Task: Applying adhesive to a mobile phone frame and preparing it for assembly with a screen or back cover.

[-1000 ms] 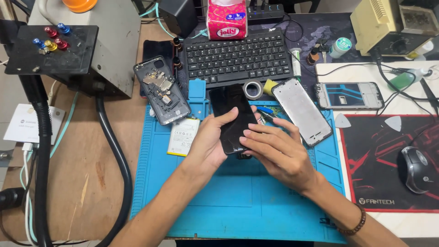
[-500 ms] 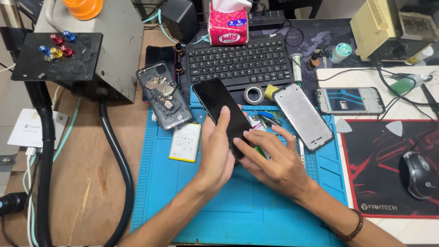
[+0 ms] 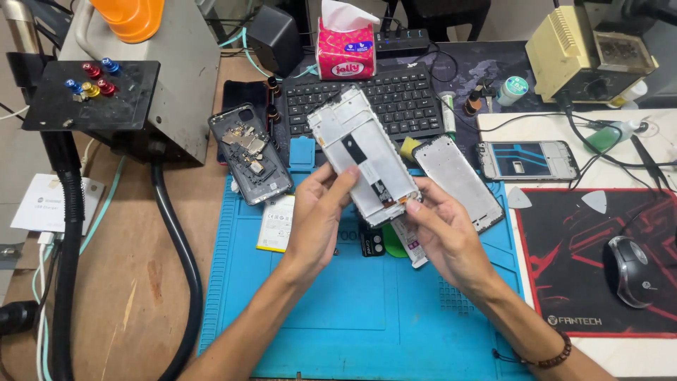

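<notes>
Above the blue mat: phone frame, inner side up.
My left hand and right hand each clamp its lower end.

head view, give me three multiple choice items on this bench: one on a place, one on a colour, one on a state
1. Where does the opened phone body lie?
A. left of the held frame
B. on the mouse pad
C. on the keyboard

2. What colour is the work mat?
A. red
B. blue
C. green

3. How is the phone frame held?
A. lying flat, untouched
B. in one hand only
C. lifted in both hands

Answers:
1 A: the opened phone body lies left of the phone frame.
2 B: the work mat is blue.
3 C: the left hand and right hand both grip it above the mat.
</notes>
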